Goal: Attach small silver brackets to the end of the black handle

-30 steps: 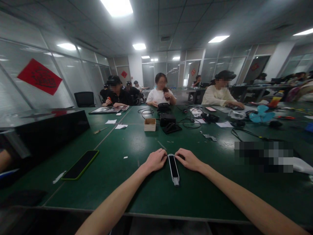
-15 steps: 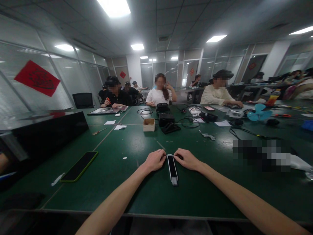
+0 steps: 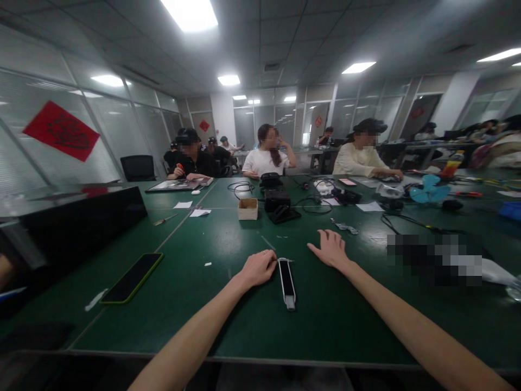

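The right hand point(image 3: 332, 251) is now released and moved away from the narrow black device with white rim point(image 3: 287, 282)
Half a second before, its fingers were bent at the device's far end; now they are spread, well apart from it. The left hand point(image 3: 259, 267) stays curled at that end, but I cannot tell if it grasps. The device lies in the same place on the green table point(image 3: 244, 326)

The table point(image 3: 252, 331) carries one green-edged phone point(image 3: 132, 278), one white-edged device point(image 3: 287, 282), one open box point(image 3: 248, 213), one blue fan point(image 3: 429, 189) and one orange bottle point(image 3: 451, 165).
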`<state>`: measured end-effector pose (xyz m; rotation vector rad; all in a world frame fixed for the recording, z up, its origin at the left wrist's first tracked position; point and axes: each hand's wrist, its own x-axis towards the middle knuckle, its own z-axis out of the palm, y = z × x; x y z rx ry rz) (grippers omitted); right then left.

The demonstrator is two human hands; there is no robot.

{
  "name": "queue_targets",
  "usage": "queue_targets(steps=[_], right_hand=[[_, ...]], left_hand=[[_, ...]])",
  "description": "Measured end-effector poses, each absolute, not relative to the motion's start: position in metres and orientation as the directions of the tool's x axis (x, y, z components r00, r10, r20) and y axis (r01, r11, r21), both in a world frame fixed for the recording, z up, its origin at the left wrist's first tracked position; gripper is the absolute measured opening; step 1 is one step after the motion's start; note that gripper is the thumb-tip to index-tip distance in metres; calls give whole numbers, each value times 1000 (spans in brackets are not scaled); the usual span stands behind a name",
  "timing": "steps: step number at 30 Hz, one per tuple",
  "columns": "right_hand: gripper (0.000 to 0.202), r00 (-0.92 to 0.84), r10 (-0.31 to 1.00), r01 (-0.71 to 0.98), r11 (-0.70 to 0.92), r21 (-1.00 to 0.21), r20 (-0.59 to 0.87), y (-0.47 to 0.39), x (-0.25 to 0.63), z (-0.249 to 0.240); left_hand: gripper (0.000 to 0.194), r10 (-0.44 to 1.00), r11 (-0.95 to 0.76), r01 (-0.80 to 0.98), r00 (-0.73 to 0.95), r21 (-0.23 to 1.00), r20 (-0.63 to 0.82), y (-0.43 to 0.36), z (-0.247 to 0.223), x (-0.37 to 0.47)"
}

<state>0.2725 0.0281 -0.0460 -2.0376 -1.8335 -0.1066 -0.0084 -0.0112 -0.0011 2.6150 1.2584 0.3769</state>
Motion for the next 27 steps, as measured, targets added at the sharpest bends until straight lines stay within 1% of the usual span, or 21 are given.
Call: queue_targets(steps=[2,3,5,9,15,18,21,24,27], right_hand=[[79,290,886,951,-224,-214,362,43,297,-53],[83,354,855,932,-287,-223,380,51,309,-56],[91,459,816,886,-389,-252,351,65,332,-60],[98,558,785,822,-481,-305,268,94,366,-63],[101,634,756,755,-561,-341,161,128,392,-66],[102,600,786,778,-533,-332,146,143,402,-69],[98,478,866,858,-425,-288,148,158,408,-70],[82,327,938,924,-291,-248,116,169,409,-69],[62,235,968,948,-208,-241,89,171,406,-65]], left_hand=[[15,784,-616,730,605,296,141,-11,-1,-9],[15,782,-619,728,606,295,146,-11,-1,-9],[14,781,-622,726,605,295,157,-10,-3,-9],[14,787,-615,733,596,291,159,-8,-5,-8],[13,770,-636,717,612,285,179,-4,-8,-8],[12,772,-635,726,609,264,182,-2,-10,-8],[11,766,-643,719,614,264,190,0,-12,-9],[10,761,-649,715,619,260,197,1,-14,-9],[11,764,-645,720,615,256,196,1,-14,-8]])
